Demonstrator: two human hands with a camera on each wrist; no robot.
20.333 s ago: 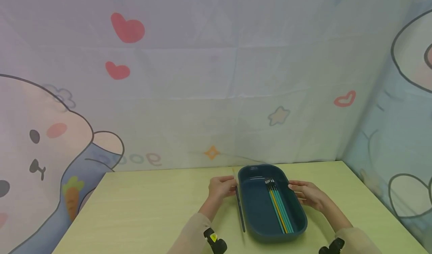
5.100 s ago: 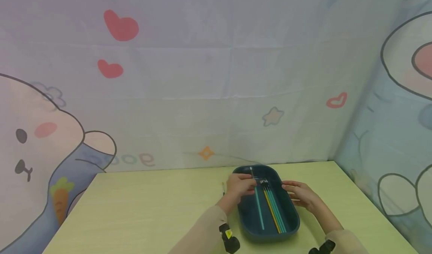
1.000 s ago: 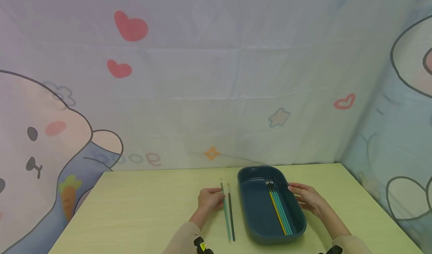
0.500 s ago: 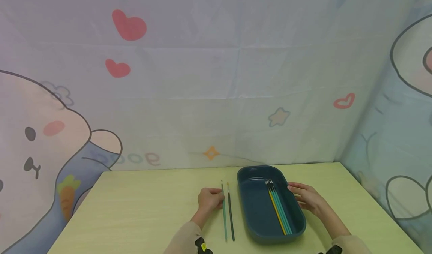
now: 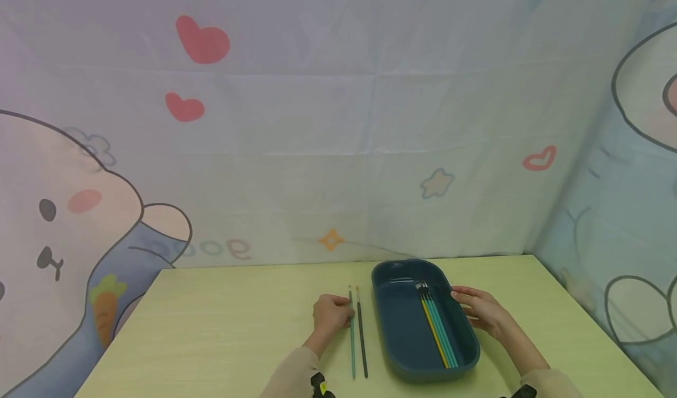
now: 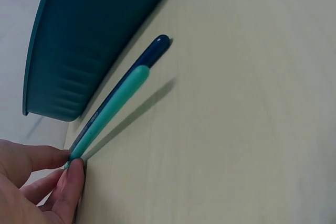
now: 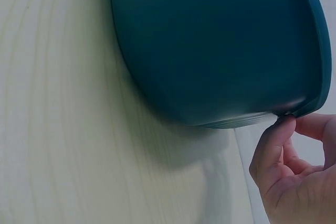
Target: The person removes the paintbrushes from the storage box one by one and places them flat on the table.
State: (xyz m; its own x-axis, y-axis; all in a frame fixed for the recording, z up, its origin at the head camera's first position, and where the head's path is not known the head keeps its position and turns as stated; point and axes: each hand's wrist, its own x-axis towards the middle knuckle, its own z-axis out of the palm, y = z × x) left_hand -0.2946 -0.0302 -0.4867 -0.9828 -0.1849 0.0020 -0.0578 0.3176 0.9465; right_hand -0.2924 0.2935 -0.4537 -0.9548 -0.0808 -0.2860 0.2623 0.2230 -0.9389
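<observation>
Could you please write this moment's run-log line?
left hand: pinches teal brush; right hand: holds tray by rim; dark brush: on table beside tray; in tray: more brushes

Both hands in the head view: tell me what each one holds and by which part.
The left hand pinches a turquoise paintbrush near its bristle end. The right hand grips the dark blue tray by its rim.

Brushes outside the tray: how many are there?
2: the teal brush, pinched in the left hand, and the dark brush, lying between it and the tray. None look hidden.
</observation>
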